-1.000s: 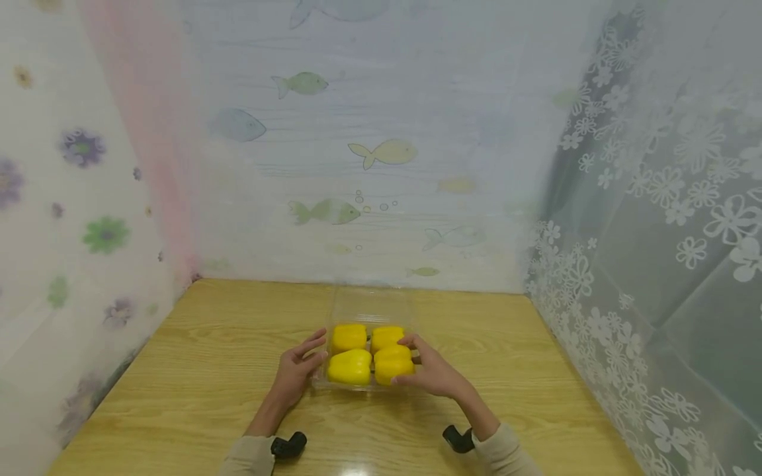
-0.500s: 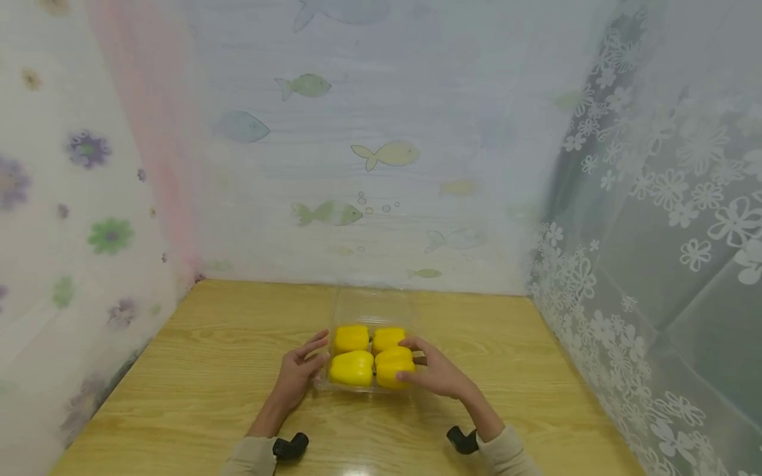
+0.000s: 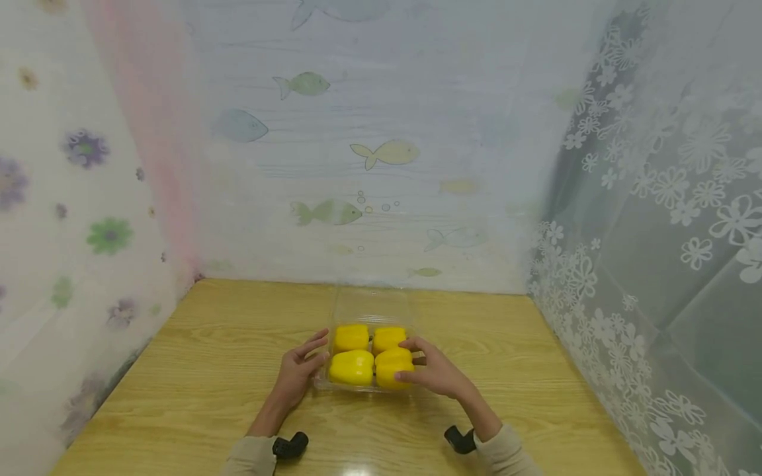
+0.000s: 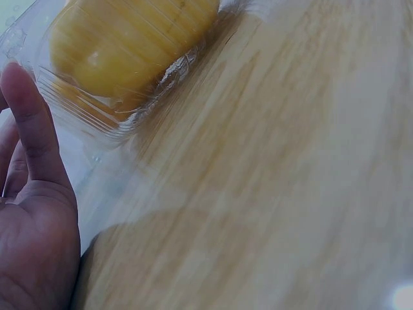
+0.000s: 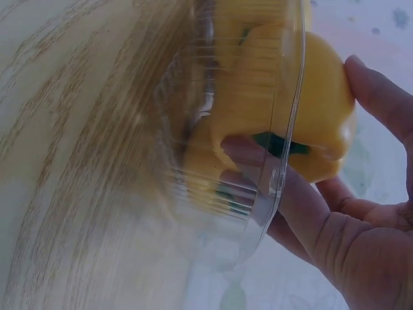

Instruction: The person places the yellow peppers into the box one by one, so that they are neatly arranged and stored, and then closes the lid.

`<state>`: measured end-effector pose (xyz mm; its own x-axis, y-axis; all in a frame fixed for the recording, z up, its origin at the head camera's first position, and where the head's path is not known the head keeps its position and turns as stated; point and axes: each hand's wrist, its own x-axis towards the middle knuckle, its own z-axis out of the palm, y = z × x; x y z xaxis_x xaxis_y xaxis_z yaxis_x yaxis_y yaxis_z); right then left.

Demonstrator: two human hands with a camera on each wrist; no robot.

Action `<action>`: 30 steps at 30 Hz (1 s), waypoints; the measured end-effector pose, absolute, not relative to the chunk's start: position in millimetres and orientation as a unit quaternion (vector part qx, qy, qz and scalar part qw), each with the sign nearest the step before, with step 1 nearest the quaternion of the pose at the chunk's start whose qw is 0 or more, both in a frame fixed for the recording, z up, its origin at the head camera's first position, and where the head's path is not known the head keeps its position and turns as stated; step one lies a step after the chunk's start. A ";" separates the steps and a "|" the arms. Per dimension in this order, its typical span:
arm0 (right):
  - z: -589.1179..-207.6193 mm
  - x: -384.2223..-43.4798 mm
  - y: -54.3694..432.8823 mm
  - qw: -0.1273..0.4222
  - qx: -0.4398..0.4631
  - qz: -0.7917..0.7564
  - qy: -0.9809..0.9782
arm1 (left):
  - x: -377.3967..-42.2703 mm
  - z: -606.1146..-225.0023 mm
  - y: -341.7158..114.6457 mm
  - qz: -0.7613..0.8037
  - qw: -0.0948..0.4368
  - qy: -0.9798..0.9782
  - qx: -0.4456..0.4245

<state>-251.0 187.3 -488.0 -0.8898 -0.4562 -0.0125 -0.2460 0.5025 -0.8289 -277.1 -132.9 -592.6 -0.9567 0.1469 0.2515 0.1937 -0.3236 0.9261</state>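
Several yellow bell peppers lie in a clear plastic clamshell container (image 3: 363,389), set in two rows. My right hand (image 3: 437,375) grips the near right bell pepper (image 3: 393,367); in the right wrist view its thumb (image 5: 303,206) reaches inside the clear wall, while a finger presses the pepper's other side. The left hand (image 3: 293,373) stands by the container's left wall with relaxed fingers, the fingertips right at the plastic. The near left bell pepper (image 3: 351,367) and two far ones, left (image 3: 351,338) and right (image 3: 388,338), lie beside the gripped one.
The container's lid (image 3: 374,304) is raised at the back. Everything stands on a wood-grain table (image 3: 238,344), bounded by a fish-print cloth (image 3: 381,244) behind and patterned curtains at both sides. Black wrist mounts (image 3: 290,446) show near the sleeves.
The right thumb has shifted slightly to the right on the gripped bell pepper. The left hand, the container and the other peppers stay in place.
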 end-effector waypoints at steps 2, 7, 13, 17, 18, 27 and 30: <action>-487.8 -251.2 187.2 0.116 -0.203 -0.455 0.859 | -277.5 -592.7 -133.0 -0.799 0.016 -0.583 -0.148; -488.7 -252.8 189.3 0.129 -0.205 -0.466 0.851 | -278.1 -593.2 -133.0 -0.801 0.015 -0.580 -0.148; -488.4 -252.6 192.4 0.136 -0.219 -0.477 0.840 | -278.9 -592.9 -132.1 -0.800 0.016 -0.579 -0.156; -487.1 -251.0 191.2 0.128 -0.238 -0.463 0.844 | -279.4 -592.1 -131.9 -0.800 0.017 -0.579 -0.156; -486.9 -250.5 190.6 0.127 -0.242 -0.458 0.846 | -279.3 -592.0 -132.0 -0.800 0.018 -0.580 -0.155; -487.8 -250.3 187.9 0.136 -0.247 -0.440 0.853 | -278.0 -593.4 -133.6 -0.800 0.015 -0.580 -0.152; -488.3 -250.9 186.8 0.132 -0.243 -0.434 0.858 | -278.2 -594.0 -134.0 -0.801 0.013 -0.579 -0.153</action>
